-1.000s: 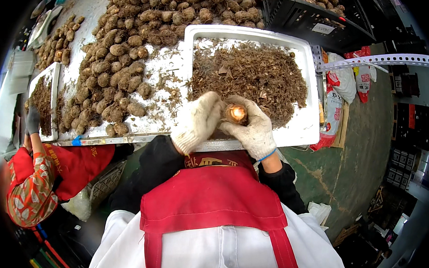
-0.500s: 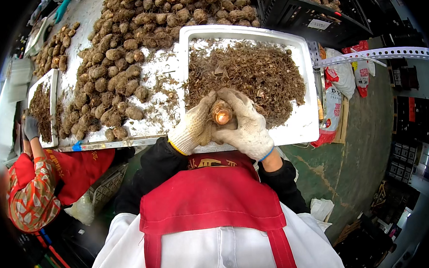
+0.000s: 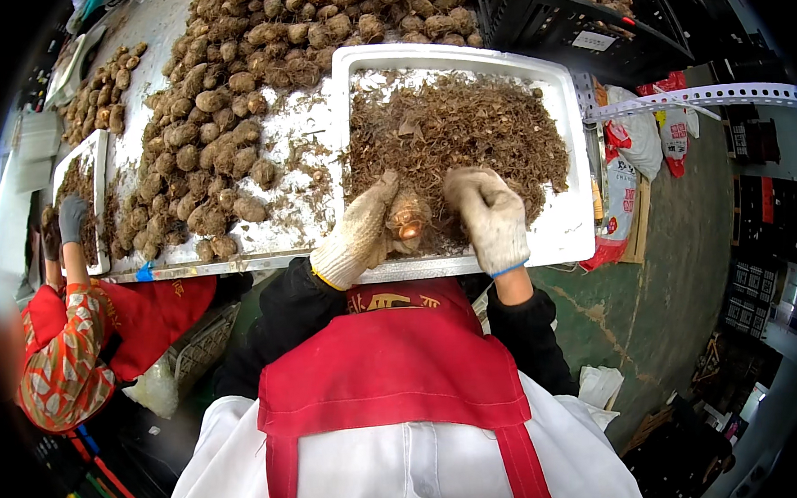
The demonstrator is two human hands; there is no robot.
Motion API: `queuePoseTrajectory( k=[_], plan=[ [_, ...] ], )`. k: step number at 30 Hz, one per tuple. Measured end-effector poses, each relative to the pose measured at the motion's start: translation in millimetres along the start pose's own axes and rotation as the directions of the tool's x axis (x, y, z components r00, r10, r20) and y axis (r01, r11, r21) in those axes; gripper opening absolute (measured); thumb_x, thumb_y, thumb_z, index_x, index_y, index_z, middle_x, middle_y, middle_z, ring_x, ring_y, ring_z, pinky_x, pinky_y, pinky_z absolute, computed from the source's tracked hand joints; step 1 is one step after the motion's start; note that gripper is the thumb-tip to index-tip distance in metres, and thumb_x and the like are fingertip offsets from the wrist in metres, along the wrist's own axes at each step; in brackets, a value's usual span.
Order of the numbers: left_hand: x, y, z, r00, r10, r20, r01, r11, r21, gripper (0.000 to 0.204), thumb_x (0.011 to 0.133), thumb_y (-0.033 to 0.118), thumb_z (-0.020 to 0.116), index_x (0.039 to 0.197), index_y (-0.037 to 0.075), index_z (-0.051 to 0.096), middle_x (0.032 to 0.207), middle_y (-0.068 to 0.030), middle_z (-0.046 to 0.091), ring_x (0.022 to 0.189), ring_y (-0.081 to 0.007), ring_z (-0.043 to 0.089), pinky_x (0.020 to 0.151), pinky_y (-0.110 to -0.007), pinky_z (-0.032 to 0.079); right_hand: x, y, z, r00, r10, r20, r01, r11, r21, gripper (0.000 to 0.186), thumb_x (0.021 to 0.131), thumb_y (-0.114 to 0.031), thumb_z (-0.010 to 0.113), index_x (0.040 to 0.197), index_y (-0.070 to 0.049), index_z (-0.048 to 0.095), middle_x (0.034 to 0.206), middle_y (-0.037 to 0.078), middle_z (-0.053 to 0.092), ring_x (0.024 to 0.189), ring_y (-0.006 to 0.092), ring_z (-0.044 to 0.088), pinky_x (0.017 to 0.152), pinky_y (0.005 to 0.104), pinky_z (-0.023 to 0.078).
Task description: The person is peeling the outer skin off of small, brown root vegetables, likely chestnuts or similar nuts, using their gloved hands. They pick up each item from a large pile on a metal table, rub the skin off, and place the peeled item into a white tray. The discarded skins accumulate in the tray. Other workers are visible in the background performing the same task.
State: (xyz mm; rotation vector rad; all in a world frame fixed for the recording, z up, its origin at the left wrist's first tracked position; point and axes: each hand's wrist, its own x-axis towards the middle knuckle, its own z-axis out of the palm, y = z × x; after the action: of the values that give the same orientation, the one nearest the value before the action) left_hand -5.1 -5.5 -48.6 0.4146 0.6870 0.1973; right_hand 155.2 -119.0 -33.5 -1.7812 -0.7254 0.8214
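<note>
My left hand (image 3: 359, 236) fingers clamp the brown tuber (image 3: 406, 223) over the white tray's (image 3: 567, 231) near edge; my right hand (image 3: 491, 215), fingers curled together, rests just right of it.

The person wears a red bib apron with wide red straps over a white garment that covers the chest and shoulders. Black long sleeves run down both forearms. The left hand (image 3: 359, 236) wears a soiled cream knitted work glove with a yellow-edged cuff; the right hand (image 3: 491, 217) wears a matching glove with a blue-edged cuff.
</note>
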Motion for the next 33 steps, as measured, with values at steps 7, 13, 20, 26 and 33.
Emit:
queuePoseTrajectory(
  k=[7,13,20,26,33],
  plan=[
    [14.2,-12.0,-23.4,1.000,0.002,0.015,-0.004,0.994,0.109,0.045,0.105,0.050,0.043,0.106,0.007,0.058,0.081,-0.0088,0.065,0.060,-0.0141,0.062,0.048,-0.026,0.051,-19.6,-31.4,24.5,0.970,-0.218,0.106,0.230,0.966,-0.117,0.015,0.083,-0.015,0.069,0.097,-0.008,0.072,0.100,0.011,0.068,0.092,0.0262,0.066,0.082,0.0337,0.053],
    [9.0,-3.0,-10.0,0.992,-0.016,0.122,0.015,1.000,0.012,0.045,0.105,0.048,0.042,0.114,0.006,0.055,0.088,-0.0116,0.065,0.066,-0.0210,0.065,0.052,-0.029,0.054,-2.7,-0.3,9.3,0.996,-0.010,-0.084,-0.002,0.989,-0.148,0.022,0.094,-0.020,0.059,0.105,-0.004,0.070,0.093,0.011,0.069,0.084,0.0217,0.069,0.080,0.0322,0.055],
    [17.2,-12.7,-25.7,0.952,0.116,0.284,-0.037,0.963,-0.268,0.046,0.105,0.047,0.044,0.117,0.005,0.058,0.103,-0.0093,0.066,0.093,-0.0192,0.066,0.079,-0.031,0.059,-25.2,-44.3,33.1,0.927,-0.350,0.138,0.376,0.866,-0.328,0.028,0.078,-0.016,0.076,0.105,-0.007,0.070,0.105,0.011,0.065,0.098,0.0227,0.064,0.082,0.0347,0.055],
    [23.5,-35.6,-42.1,0.939,0.261,0.225,-0.204,0.947,-0.247,0.037,0.107,0.037,0.042,0.119,0.006,0.056,0.108,-0.0098,0.066,0.090,-0.0177,0.068,0.075,-0.033,0.060,-12.4,-17.8,35.3,0.972,-0.224,0.072,0.235,0.934,-0.269,0.014,0.088,-0.019,0.067,0.092,-0.006,0.070,0.096,0.011,0.066,0.079,0.0228,0.067,0.073,0.0343,0.057],
    [0.9,-12.1,-17.1,0.935,0.118,0.334,-0.090,0.991,-0.098,0.043,0.105,0.044,0.045,0.129,0.009,0.047,0.106,-0.0168,0.065,0.078,-0.0309,0.067,0.058,-0.034,0.054,-7.2,-12.8,4.9,0.998,0.048,0.029,-0.053,0.973,0.223,0.024,0.092,-0.017,0.062,0.108,-0.001,0.069,0.104,0.012,0.070,0.084,0.0149,0.067,0.078,0.0278,0.053]
  ],
)
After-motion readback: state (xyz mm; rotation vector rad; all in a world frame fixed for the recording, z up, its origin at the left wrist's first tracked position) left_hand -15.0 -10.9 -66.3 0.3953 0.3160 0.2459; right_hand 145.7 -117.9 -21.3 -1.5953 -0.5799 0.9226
